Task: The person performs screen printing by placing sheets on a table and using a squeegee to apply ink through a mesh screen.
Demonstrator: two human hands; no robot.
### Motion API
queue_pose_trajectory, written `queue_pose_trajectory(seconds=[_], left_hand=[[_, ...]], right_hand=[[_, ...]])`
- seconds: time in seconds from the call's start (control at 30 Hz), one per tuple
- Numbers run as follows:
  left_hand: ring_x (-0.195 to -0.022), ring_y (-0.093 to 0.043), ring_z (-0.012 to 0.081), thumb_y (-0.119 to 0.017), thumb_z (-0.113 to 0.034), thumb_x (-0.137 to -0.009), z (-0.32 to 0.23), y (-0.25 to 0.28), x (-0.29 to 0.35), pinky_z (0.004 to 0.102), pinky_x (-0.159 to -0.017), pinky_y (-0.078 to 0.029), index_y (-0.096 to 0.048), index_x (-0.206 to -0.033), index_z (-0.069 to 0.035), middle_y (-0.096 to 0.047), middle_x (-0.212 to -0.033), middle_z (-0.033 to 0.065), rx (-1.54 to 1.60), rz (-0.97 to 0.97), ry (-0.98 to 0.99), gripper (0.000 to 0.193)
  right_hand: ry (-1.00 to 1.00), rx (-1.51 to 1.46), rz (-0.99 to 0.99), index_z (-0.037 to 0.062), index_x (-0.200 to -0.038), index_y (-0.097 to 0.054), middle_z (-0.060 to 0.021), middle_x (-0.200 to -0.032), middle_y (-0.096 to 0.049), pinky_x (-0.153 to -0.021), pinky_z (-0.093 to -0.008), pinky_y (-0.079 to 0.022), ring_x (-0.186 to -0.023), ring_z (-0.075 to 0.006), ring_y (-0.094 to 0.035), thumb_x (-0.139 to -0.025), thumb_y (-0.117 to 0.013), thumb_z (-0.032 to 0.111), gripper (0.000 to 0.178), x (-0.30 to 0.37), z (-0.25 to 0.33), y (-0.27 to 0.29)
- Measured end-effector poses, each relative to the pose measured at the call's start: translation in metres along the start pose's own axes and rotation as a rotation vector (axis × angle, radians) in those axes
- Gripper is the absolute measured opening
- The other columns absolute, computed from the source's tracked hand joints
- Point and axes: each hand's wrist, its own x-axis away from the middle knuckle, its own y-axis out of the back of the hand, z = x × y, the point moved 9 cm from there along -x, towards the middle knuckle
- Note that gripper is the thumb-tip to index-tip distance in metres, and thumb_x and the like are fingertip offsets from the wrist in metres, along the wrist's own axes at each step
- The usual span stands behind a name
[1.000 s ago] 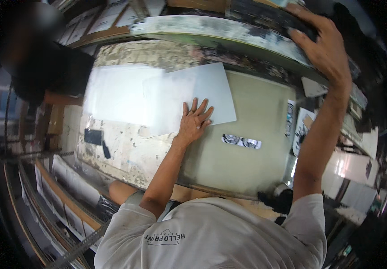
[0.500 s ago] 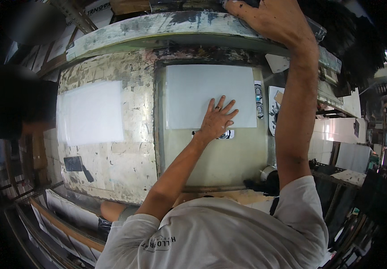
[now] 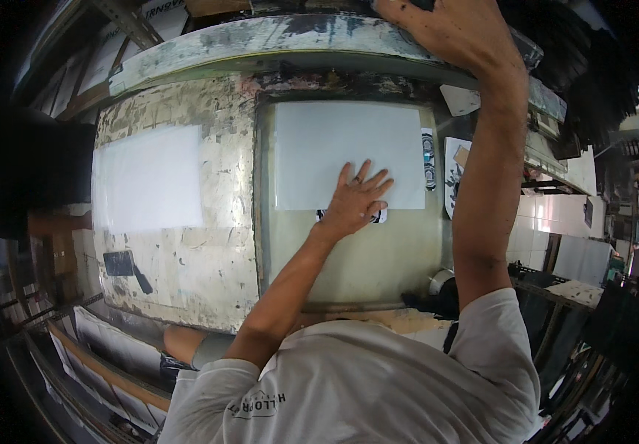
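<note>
My left hand (image 3: 354, 200) lies with fingers spread on the lower part of a white sheet (image 3: 327, 148), its heel past the sheet's near edge. Beneath that edge, a black-and-white printed piece (image 3: 380, 216) pokes out on both sides of my wrist. A printed strip (image 3: 428, 159) shows along the sheet's right side. The sheet is on a pale greenish flat bed (image 3: 356, 259). My right hand (image 3: 456, 33) reaches to the far side, above a paint-stained wooden bar (image 3: 282, 38). It is curled around something dark at the picture's top edge; its fingertips are cut off.
On the worn board at left lie a stack of white sheets (image 3: 153, 177) and a dark flat scraper with a handle (image 3: 119, 264). Right of the bed is a stained white piece (image 3: 455, 166). Someone's arm (image 3: 60, 223) shows at the far left.
My left hand has slid slightly toward me over the sheet, and its fingers stay spread. My right hand keeps its place at the far bar. The view has shifted a little.
</note>
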Motion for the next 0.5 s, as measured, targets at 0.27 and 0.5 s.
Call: queue_pose_trajectory(seconds=[0.27,0.5], left_hand=[[-0.115,-0.059,0.0254,-0.085,-0.029,-0.08,0.054,0.225,0.105,0.039,-0.101,-0.044,-0.04,-0.145,0.0,-0.06,-0.124,0.0139,0.992,-1.212,0.236,0.084],[-0.099,-0.065,0.0203,-0.075,0.014,-0.058,0.098,0.175,0.232,0.0338,-0.087,-0.056,-0.05,-0.133,0.004,-0.065,-0.113,0.0117,0.851,-1.113,0.683,0.08]], right_hand=[[-0.046,-0.048,0.065,0.0131,-0.121,-0.071,-0.0138,-0.107,-0.07,-0.088,-0.0406,-0.052,-0.105,-0.0317,-0.065,-0.076,-0.077,0.027,0.047,0.084,0.031,-0.024],[-0.039,-0.105,0.194,0.0093,-0.114,-0.067,-0.011,-0.098,-0.066,-0.073,-0.043,-0.047,-0.086,-0.0305,-0.061,-0.074,-0.074,0.015,0.041,0.188,0.061,-0.082]])
